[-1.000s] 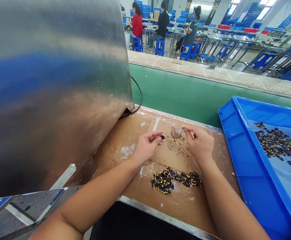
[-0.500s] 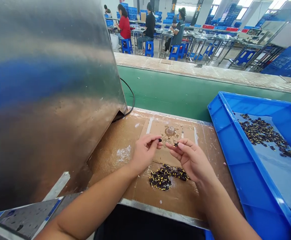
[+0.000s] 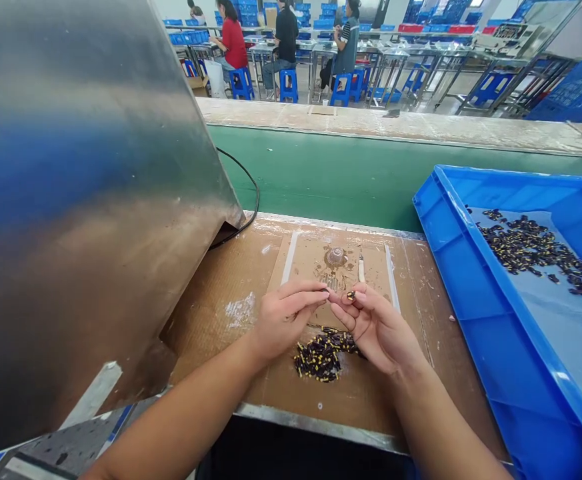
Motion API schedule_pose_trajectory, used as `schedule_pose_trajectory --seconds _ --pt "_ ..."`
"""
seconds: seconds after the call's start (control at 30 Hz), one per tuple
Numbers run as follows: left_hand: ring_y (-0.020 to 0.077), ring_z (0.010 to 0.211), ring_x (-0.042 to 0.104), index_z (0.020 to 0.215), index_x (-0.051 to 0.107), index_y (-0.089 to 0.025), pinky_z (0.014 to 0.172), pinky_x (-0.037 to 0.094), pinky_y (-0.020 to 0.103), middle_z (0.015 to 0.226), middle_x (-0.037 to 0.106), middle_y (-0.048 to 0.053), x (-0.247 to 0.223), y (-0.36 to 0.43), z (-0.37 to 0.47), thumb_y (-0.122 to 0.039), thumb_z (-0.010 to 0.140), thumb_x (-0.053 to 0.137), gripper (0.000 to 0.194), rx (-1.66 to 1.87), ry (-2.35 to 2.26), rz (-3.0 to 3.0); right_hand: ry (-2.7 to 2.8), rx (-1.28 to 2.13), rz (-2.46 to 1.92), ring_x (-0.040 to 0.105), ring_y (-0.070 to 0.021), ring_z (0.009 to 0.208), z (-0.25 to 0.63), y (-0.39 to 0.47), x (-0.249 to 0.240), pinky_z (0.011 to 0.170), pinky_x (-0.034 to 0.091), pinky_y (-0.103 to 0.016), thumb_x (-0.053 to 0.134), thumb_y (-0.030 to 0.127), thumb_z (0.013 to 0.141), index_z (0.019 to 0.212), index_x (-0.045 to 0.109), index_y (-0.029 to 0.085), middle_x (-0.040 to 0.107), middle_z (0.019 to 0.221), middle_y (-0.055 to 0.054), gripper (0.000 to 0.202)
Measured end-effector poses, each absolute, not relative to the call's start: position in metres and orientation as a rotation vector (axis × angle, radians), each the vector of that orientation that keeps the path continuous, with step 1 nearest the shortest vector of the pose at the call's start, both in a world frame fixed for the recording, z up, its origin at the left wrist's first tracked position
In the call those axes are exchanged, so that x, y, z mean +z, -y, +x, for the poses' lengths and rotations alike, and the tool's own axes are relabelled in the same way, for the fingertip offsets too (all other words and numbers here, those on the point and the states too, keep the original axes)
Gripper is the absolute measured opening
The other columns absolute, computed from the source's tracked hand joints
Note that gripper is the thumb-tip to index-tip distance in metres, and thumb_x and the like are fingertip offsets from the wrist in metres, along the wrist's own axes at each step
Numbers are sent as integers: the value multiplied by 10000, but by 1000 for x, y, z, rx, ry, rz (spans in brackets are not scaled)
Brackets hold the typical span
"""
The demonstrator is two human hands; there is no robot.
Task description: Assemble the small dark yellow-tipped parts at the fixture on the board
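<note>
Your left hand pinches a tiny dark bit, your right hand a small black-and-yellow piece: seemingly close handling, needing a steady hold next.

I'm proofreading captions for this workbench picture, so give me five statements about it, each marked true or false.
1. The right hand holds a small black-and-yellow part. True.
2. The blue bin stands on the person's left. False: the blue bin is on the right.
3. A pile of parts lies nearer the person than the small clear cup. True.
4. The white-handled tool is in the right hand. False: the white-handled tool lies on the cardboard, beyond that hand.
5. A large metal panel rises on the left. True.
</note>
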State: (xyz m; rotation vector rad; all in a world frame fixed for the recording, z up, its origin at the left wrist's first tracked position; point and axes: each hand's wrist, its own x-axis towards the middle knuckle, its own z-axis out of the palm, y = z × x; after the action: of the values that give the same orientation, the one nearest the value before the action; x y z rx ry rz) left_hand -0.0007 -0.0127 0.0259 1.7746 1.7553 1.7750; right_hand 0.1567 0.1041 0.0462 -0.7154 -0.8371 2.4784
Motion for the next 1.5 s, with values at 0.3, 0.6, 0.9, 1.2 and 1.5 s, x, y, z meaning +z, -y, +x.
schedule_pose_trajectory --seconds 0.3,0.6,0.9,1.2,1.5 --pt "64 734 717 851 815 -206 715 573 115 887 806 46 30 2 11 -290 694 930 212 1881 -1022 301 1458 1777 -664 752 -125 830 155 -86 41 728 620 -207 759 279 912 1089 773 276 797 938 -11 178" --pt "48 691 679 772 791 -154 688 564 114 863 797 33 37 1 18 -240 653 953 219 1853 -893 173 1871 1112 -531 743 -155 994 156 -72 37 899 623 -342 690 144 942 1146 760 301 783 1108 4 267" --pt "71 763 696 802 799 -165 751 558 142 883 799 35 36 2 19 -230 699 922 173 1859 -903 214 1850 1089 -544 737 -160 998 154 -70 33 883 629 -351 702 124 928 1143 758 309 776 1119 9 289" --pt "72 791 683 792 807 -197 783 542 158 885 795 22 36 4 19 -250 704 916 150 1844 -965 298 1867 1114 -562 738 -173 1028 155 -70 32 923 634 -374 696 147 941 1163 760 316 776 1133 11 286" --pt "154 913 715 800 812 -212 934 565 289 961 790 59 31 4 24 -265 718 901 131 1898 -1164 448 1928 1011 -505 749 -177 1020 155 -74 36 926 638 -376 681 119 941 1134 761 308 784 1118 6 282"
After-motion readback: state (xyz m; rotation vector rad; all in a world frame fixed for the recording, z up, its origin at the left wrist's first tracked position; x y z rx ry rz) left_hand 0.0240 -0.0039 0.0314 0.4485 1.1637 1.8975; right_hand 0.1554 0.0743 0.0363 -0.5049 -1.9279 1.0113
